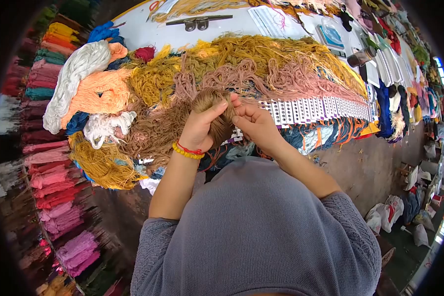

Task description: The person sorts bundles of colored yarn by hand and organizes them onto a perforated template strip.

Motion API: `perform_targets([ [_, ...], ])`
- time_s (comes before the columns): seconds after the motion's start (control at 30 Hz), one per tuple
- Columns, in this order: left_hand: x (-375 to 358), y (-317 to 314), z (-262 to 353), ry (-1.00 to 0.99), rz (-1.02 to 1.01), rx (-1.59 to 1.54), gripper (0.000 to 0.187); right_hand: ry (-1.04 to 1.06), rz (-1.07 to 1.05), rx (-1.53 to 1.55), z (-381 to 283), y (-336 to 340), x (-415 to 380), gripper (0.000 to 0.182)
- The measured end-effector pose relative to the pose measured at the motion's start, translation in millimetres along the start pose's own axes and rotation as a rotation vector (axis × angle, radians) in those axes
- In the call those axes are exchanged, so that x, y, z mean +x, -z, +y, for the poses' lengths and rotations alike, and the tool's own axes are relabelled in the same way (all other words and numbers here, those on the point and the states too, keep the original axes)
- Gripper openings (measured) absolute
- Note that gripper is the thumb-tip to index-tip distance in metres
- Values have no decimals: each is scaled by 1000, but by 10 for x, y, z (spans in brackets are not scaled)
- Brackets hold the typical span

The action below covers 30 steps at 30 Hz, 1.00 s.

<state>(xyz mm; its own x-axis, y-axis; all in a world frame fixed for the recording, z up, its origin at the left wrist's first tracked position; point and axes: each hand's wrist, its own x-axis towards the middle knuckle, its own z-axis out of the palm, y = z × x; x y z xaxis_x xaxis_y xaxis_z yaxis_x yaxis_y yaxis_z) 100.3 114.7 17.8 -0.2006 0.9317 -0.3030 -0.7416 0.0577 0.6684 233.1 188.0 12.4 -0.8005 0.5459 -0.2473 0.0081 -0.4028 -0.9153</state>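
My left hand [200,127] is closed round a bundle of light brown yarn [222,129], with the thumb laid across it. At the bundle's right side, my right hand [257,127] has its fingers bent and pinched together against the strands. Whether it grips a single loose strand is too small to tell. Just beyond both hands, dusty pink yarn [232,76] lies in loose loops over mustard yarn [281,49]. Left of my left hand spreads a tangled heap of brown yarn [158,126]. A row of white cards with dark holes [320,111] runs right of my right hand.
Peach yarn [101,91] and a white skein [84,61] are piled at the table's left end. A dark metal bar [197,22] lies on the white tabletop [138,29]. A dark jar [361,57] lies near the right end. Coloured skeins [54,180] line the left side.
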Motion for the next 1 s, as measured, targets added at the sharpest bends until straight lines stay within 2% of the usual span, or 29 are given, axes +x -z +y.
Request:
perform_targets([
  [0.07, -40, -5, -14, -23, 55, 65, 33, -37, -2, 4, 57, 53, -11, 10],
  [0.33, -127, -9, -75, -87, 60, 132, 40, -128, -23, 26, 56, 36, -87, 12],
  [0.43, -136, -24, -100, -94, 79, 133, 38, -63, 13, -28, 121, 50, -102, 12],
  [0.5, -144, -38, -115, -102, 103, 140, 35, 38, 31, -219, 147, 67, -119, 9],
  [0.53, -149, -37, -118, -86, 94, 129, 30, 41, 32, -219, 136, 79, -130, 9],
  [0.6, -164, -18, -117, -72, 84, 122, 25, -128, 8, 0, 98, 132, -147, 14],
  [0.67, -183, 24, -110, -2, 67, 63, 18, -182, -348, 685, 79, 265, -144, 21],
  [0.7, -193, 42, -109, -3, 65, 67, 18, -115, -537, 918, 54, 275, -130, 27],
  [0.73, -210, 59, -106, 38, 45, -10, 18, -111, -538, 920, 14, 273, -158, 27],
  [0.8, -210, 46, -113, 75, 24, -94, 20, -127, -409, 998, -109, 271, -230, 28],
  [0.87, -214, 15, -119, 99, 11, -191, 28, -117, -387, 927, -72, 289, -198, 25],
  [0.93, -224, 9, -157, 83, 8, -147, 31, -72, -234, 492, -61, 271, -184, 19],
  [0.97, -236, -24, -165, 85, 20, -133, 30, -96, -101, 413, -60, 227, -209, 13],
  [1.0, -236, -47, -165, 84, 31, -119, 30, -93, -99, 412, -52, 163, -213, 13],
])
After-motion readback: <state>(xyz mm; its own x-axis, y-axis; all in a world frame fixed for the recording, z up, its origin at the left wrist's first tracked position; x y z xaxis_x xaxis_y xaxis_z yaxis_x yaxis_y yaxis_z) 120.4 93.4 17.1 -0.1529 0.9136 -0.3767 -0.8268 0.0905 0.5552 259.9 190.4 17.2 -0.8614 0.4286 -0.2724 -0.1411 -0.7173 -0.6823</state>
